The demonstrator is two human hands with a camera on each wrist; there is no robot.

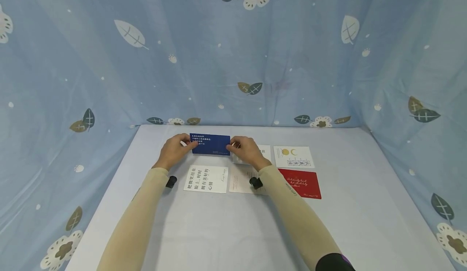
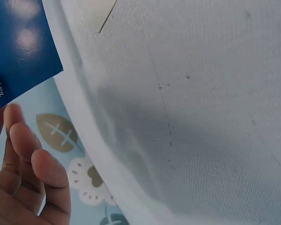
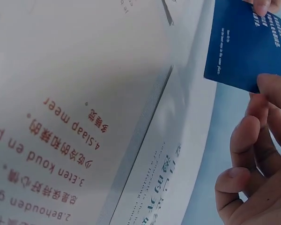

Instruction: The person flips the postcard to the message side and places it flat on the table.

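Note:
A dark blue card point(image 1: 211, 145) with white printed text is held up, tilted, above the back of the white table. My left hand point(image 1: 174, 151) pinches its left end, thumb in front. At its right end my right hand point(image 1: 248, 150) pinches it the same way. In the left wrist view the left hand point(image 2: 33, 173) shows with its other fingers behind the blue card point(image 2: 23, 47). The right wrist view has the right hand point(image 3: 257, 154) at a lower corner of the blue card point(image 3: 243, 47). A white card point(image 1: 265, 151) lies partly hidden behind the right hand.
Below lie a white card with black writing point(image 1: 206, 179), a pale card with reddish text point(image 1: 240, 181) partly under the right forearm, and a red card point(image 1: 306, 183). A sun-and-moon card point(image 1: 293, 157) lies at the back right. A blue patterned curtain point(image 1: 204, 68) surrounds the table point(image 1: 204, 230).

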